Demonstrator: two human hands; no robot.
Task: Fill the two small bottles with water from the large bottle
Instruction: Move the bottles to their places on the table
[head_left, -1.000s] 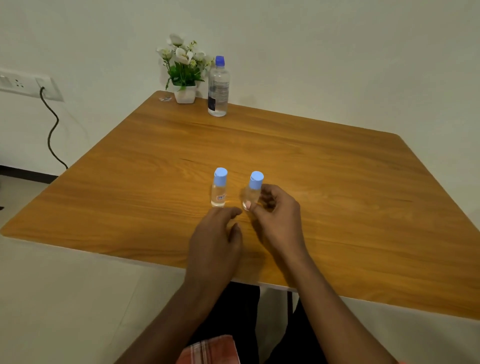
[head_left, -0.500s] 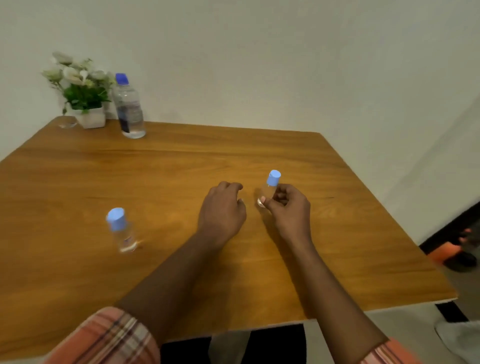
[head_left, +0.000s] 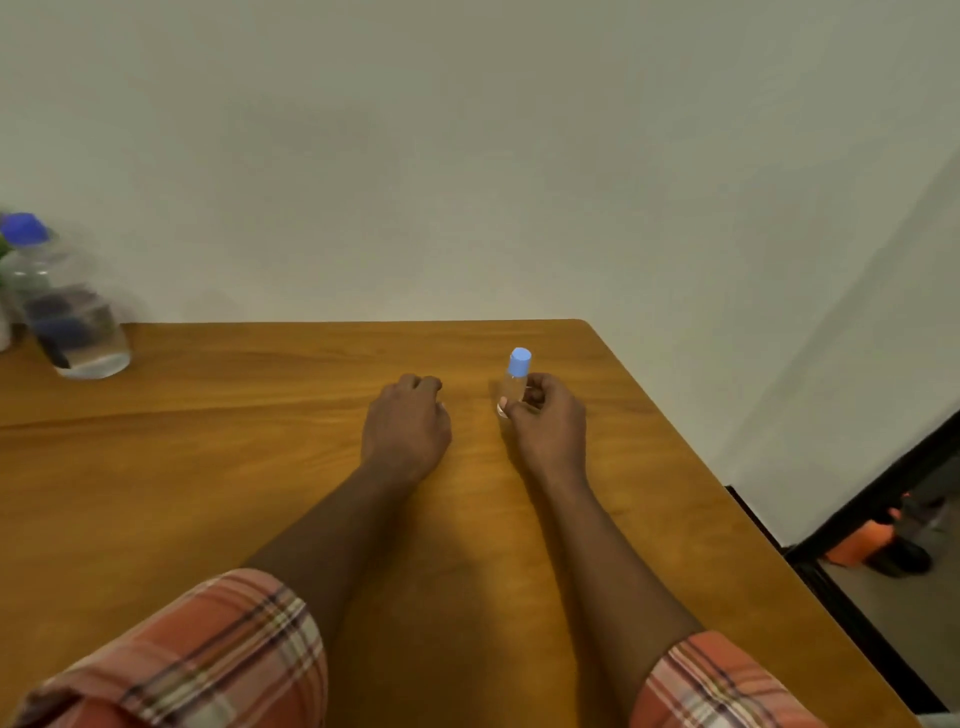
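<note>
One small clear bottle (head_left: 515, 382) with a light-blue cap stands on the wooden table (head_left: 260, 415), toward its far right. My right hand (head_left: 545, 421) pinches its body between thumb and fingers. My left hand (head_left: 408, 423) rests on the table a little to the left of it, fingers curled under and holding nothing. The large water bottle (head_left: 67, 312), clear with a dark-blue cap, stands blurred at the far left edge near the wall. The other small bottle is out of view.
A wall runs behind the table. The table's right edge (head_left: 727, 519) drops to the floor, where an orange and black object (head_left: 878, 545) lies. A sliver of a white plant pot (head_left: 4, 327) shows at the far left.
The view has swung further right. The second small bottle and most of the plant have left the frame. Both hands hold their pose, the right one still pinching the small bottle.
</note>
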